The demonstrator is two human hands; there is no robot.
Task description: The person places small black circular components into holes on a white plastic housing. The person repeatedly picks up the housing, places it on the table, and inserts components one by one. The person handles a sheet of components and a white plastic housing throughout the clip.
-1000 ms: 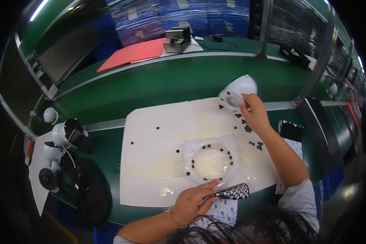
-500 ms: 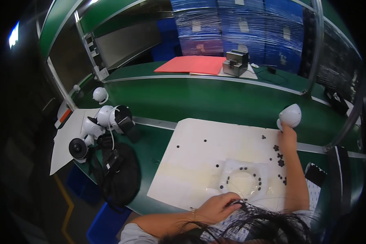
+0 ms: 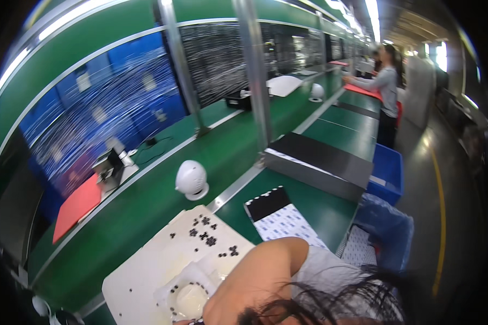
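Observation:
My right arm is bent across the lower middle, its forearm covering the right side of a white board. The right hand [image 3: 200, 320] is mostly cut off by the lower edge, its fingers hidden. My left hand is out of the picture. Close to the right hand lies a translucent white ring-shaped tray [image 3: 171, 290] with small black round pieces spaced around it. Clusters of black round pieces [image 3: 210, 241] lie on the white board [image 3: 141, 271]. A white rounded device [image 3: 192, 177] on a small base stands upright on the green ledge beyond the board, untouched.
A patterned sheet with a black end [image 3: 290, 222] lies right of the board. A dark grey box-shaped stack [image 3: 320, 162] lies beyond it. Blue bins [image 3: 387, 170] stand along the bench's right side. Metal posts [image 3: 253, 76] rise from the bench. A person [image 3: 386, 81] stands farther down the line.
The view has swung to the right. My right hand has let go of the white device and moved back to near the ring-shaped tray. My left hand has left the picture.

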